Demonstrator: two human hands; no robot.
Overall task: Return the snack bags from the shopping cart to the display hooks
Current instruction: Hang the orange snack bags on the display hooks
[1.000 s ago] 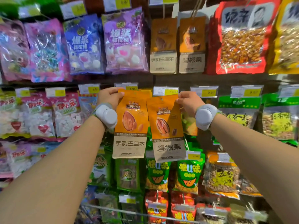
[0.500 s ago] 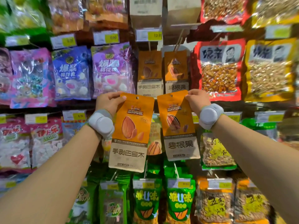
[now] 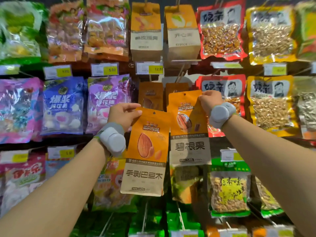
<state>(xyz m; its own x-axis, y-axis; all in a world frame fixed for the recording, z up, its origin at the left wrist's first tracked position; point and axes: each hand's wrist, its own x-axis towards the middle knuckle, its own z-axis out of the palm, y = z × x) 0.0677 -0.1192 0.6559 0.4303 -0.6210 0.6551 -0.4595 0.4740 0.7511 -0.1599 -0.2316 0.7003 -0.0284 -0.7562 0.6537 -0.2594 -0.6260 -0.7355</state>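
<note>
I hold two orange-and-kraft snack bags up in front of the display wall. My left hand (image 3: 123,115) pinches the top left corner of the almond bag (image 3: 147,151), which hangs lower. My right hand (image 3: 210,100) grips the top right corner of the pecan bag (image 3: 188,130), held a little higher. Each bag has a small hang hole at its top. Just behind them hang matching orange bags, an almond one (image 3: 150,95) and a second one (image 3: 176,87), on thin display hooks (image 3: 179,76). The shopping cart is out of view.
Marshmallow bags (image 3: 64,106) hang at the left, red and yellow nut bags (image 3: 271,103) at the right, two kraft bags (image 3: 146,31) above. Price tags (image 3: 148,67) sit on the hook ends. Green bags (image 3: 229,189) fill the lower rows.
Both hands have lifted the two bags up the display, from the lower row toward the matching orange bags. The pecan bag now overlaps the hanging one behind it.
</note>
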